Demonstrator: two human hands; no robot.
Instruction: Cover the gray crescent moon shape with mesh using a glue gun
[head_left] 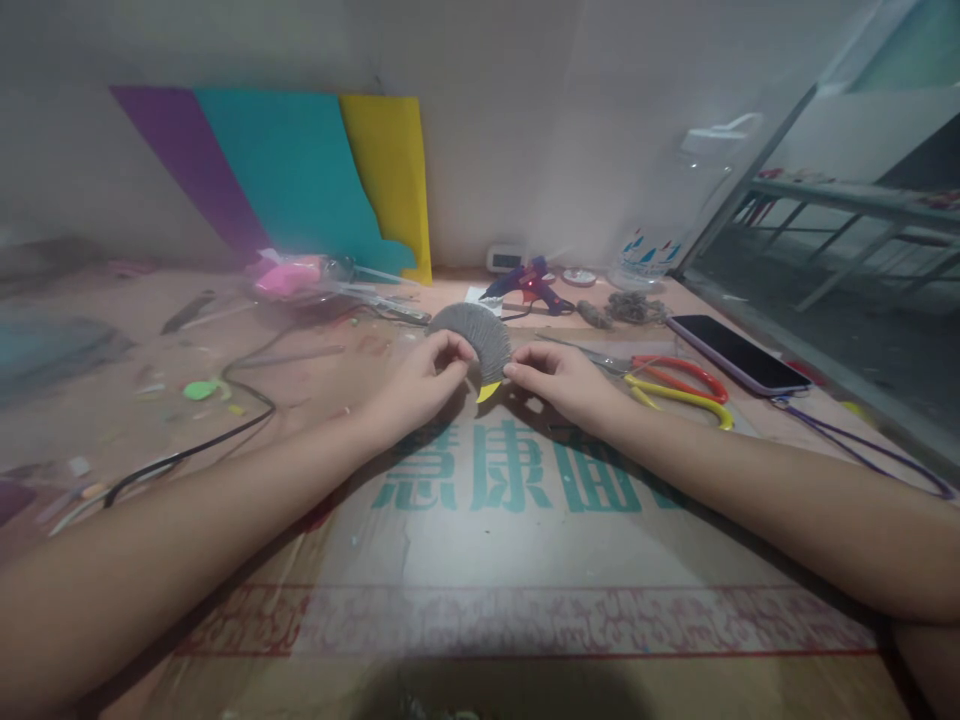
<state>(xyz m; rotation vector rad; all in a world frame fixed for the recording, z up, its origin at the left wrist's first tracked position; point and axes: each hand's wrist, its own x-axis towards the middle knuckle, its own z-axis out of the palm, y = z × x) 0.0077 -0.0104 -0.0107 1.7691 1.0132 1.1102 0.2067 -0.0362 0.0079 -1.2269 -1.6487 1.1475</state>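
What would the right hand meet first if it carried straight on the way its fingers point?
Most likely the grey round piece: the right hand points leftward at its edge. The fingers look to be at that edge, though contact is hard to judge.

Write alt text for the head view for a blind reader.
Left hand and right hand hold a round grey piece with a yellow tip over a table; scissors and a phone lie right, a glue gun behind.

A small craft workshop, by the look of it: a glue gun (529, 287), scissors (675, 385) and scraps litter the worktop (360, 370).
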